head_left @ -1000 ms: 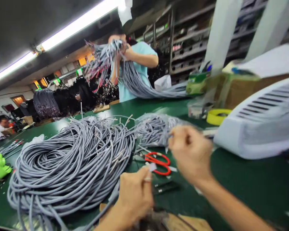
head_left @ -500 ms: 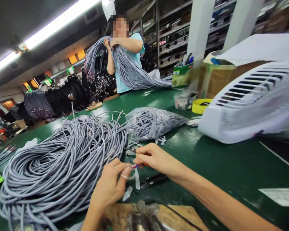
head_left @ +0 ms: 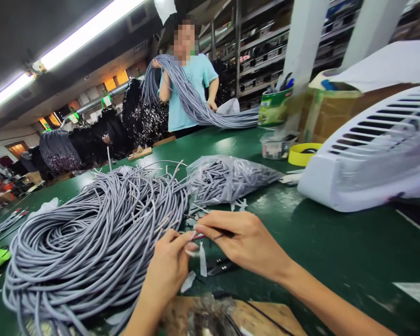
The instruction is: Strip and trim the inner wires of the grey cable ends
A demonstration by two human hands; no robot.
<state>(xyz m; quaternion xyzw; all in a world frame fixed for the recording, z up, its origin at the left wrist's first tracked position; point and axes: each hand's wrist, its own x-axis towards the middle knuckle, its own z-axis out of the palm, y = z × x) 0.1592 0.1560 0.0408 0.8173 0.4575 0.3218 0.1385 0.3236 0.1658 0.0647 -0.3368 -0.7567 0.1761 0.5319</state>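
Observation:
My left hand [head_left: 171, 263] is closed, pinching a cable end [head_left: 198, 236] with thin coloured wires between thumb and forefinger. Its fingertips meet those of my right hand [head_left: 247, 238], which is closed on the same wires from the right. Something dark and slim shows in the right palm, too hidden to name. Below the hands lie dark snips [head_left: 221, 267] and a strip of white tape [head_left: 202, 259]. A big coil of grey cables [head_left: 91, 242] lies just left of my left hand.
Behind my hands sits a clear bag of short grey cable pieces [head_left: 227, 179]. To the right are a white slatted plastic housing [head_left: 339, 186] and a yellow tape roll [head_left: 303, 155]. A wooden board [head_left: 182, 317] lies nearest me. Across the green table a person [head_left: 191, 93] holds grey cables.
My right hand has turned over the wires, and the thin dark tip that pointed left from its fingers no longer shows. The person across the table has lowered one arm. The view has shifted slightly.

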